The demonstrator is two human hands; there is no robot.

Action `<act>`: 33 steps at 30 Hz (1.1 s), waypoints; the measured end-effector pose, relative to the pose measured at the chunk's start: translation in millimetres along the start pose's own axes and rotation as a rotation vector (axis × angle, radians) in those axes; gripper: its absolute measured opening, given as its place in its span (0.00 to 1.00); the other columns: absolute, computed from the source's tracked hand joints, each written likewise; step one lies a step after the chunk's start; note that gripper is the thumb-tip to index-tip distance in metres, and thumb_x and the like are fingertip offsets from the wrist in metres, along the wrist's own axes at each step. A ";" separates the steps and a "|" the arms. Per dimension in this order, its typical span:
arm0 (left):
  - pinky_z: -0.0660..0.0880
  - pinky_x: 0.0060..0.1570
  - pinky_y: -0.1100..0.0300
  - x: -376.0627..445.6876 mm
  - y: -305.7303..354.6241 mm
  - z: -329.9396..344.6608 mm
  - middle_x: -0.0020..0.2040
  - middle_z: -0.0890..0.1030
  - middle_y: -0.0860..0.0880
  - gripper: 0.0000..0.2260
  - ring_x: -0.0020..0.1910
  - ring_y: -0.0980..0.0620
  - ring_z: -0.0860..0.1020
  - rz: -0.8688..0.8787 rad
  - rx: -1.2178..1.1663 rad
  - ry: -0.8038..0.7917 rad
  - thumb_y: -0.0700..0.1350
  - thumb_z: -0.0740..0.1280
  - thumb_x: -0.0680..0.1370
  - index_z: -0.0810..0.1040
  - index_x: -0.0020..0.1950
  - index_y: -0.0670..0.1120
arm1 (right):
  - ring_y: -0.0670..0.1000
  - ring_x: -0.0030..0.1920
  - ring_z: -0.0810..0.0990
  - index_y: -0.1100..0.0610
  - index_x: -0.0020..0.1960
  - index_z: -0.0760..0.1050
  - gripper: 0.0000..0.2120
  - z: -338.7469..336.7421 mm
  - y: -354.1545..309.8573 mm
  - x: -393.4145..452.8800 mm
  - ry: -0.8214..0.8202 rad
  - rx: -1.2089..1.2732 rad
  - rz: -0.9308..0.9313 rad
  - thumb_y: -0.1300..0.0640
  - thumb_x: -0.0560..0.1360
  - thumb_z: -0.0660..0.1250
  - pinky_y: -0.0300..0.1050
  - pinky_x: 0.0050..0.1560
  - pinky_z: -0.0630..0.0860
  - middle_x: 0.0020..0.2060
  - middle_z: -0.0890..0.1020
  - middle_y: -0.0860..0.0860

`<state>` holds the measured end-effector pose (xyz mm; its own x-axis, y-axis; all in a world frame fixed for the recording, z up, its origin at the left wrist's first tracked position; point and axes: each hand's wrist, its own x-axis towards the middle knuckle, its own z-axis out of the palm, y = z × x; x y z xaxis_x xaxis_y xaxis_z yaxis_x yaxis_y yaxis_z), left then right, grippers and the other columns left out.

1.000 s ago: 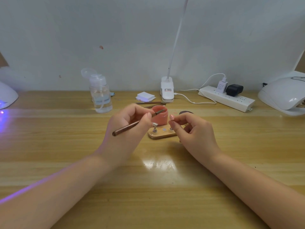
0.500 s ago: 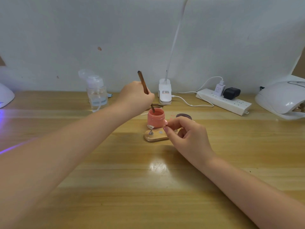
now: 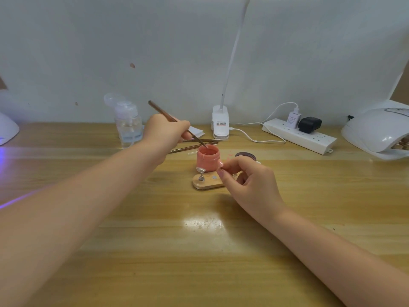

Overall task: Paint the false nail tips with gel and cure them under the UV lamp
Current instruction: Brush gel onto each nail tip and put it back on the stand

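1. Here, the left hand pinches a brown brush, its tip dipped in the open pink gel jar at table centre.
2. The right hand pinches a false nail tip at the jar's 4 o'clock, above the wooden stand.
3. A white UV lamp sits at 2 o'clock.

Nail-art desk: UV lamp, gel pot, power strip.
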<state>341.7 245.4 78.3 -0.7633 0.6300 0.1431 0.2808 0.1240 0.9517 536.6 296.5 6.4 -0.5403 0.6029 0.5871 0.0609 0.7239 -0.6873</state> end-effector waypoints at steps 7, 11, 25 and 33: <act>0.69 0.23 0.69 1.0 -17.9 -16.8 0.25 0.80 0.53 0.05 0.20 0.61 0.71 -0.207 -0.211 0.040 0.42 0.69 0.76 0.77 0.40 0.45 | 0.46 0.26 0.70 0.54 0.44 0.81 0.02 -0.4 -1.1 -0.1 -0.003 -0.016 0.000 0.59 0.73 0.72 0.33 0.30 0.66 0.36 0.82 0.46; 0.72 0.26 0.67 -4.1 -22.5 -25.7 0.28 0.82 0.52 0.06 0.24 0.60 0.74 -0.202 -0.252 0.054 0.43 0.69 0.77 0.77 0.41 0.45 | 0.46 0.26 0.69 0.53 0.43 0.80 0.03 0.0 -1.5 0.1 0.003 -0.013 0.008 0.60 0.73 0.72 0.33 0.31 0.66 0.36 0.81 0.46; 0.78 0.38 0.66 -101.8 -32.0 -38.0 0.37 0.85 0.47 0.06 0.36 0.53 0.83 0.323 -0.302 -0.093 0.40 0.70 0.76 0.83 0.40 0.49 | 0.44 0.26 0.68 0.49 0.44 0.80 0.04 -2.4 -2.7 0.7 -0.001 -0.015 0.072 0.57 0.74 0.72 0.33 0.31 0.65 0.34 0.80 0.42; 0.79 0.48 0.57 -127.7 -44.5 -26.8 0.44 0.85 0.53 0.07 0.45 0.54 0.83 0.503 -0.097 -0.195 0.55 0.66 0.73 0.80 0.49 0.59 | 0.44 0.25 0.68 0.54 0.45 0.81 0.01 -2.5 -4.0 0.4 -0.008 -0.016 0.063 0.58 0.74 0.72 0.34 0.31 0.65 0.35 0.81 0.43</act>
<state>411.1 138.9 25.0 -0.4238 0.7253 0.5425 0.5215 -0.2943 0.8009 538.2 294.7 10.5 -0.5420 0.6446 0.5392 0.1084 0.6899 -0.7158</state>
